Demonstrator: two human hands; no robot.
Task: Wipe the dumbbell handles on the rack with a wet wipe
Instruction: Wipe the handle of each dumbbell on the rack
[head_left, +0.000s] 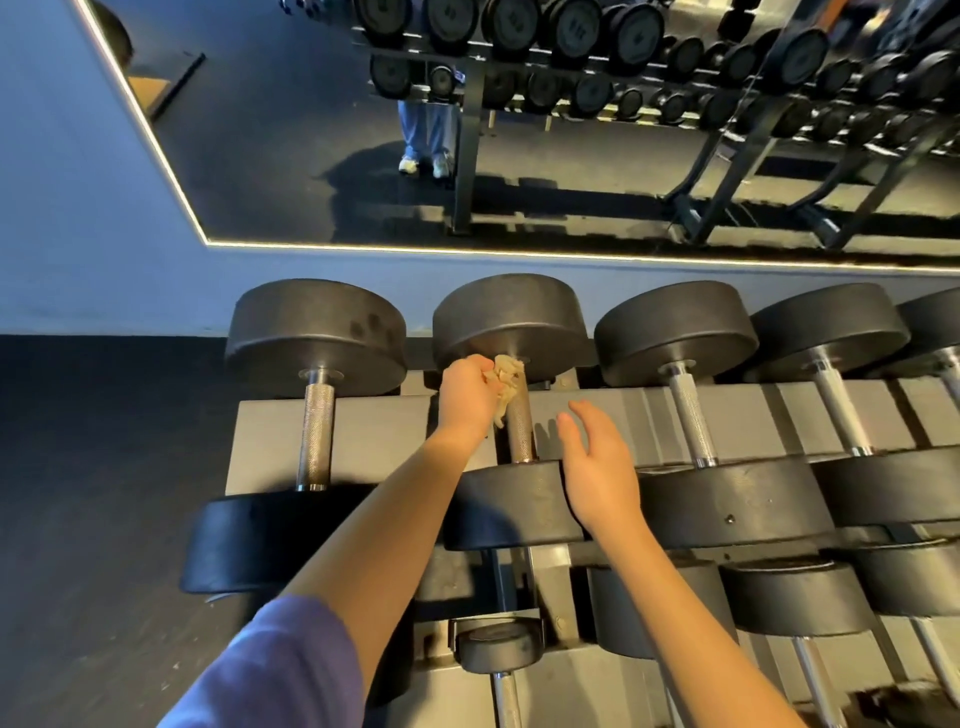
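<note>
Several black dumbbells lie in a row on a grey rack (374, 436), handles pointing away from me. My left hand (467, 397) grips a crumpled pale wet wipe (506, 382) and presses it against the far end of the second dumbbell's knurled handle (521, 434). My right hand (597, 467) hovers just right of that handle, over the near weight head (509, 506), fingers apart and holding nothing. The leftmost dumbbell handle (315, 434) and the third handle (691, 415) are bare.
A lower tier of the rack holds more dumbbells (795, 597) near my forearms. A wall mirror (519, 130) behind the rack reflects other racks and a standing person's legs. Dark rubber floor (93, 493) lies to the left.
</note>
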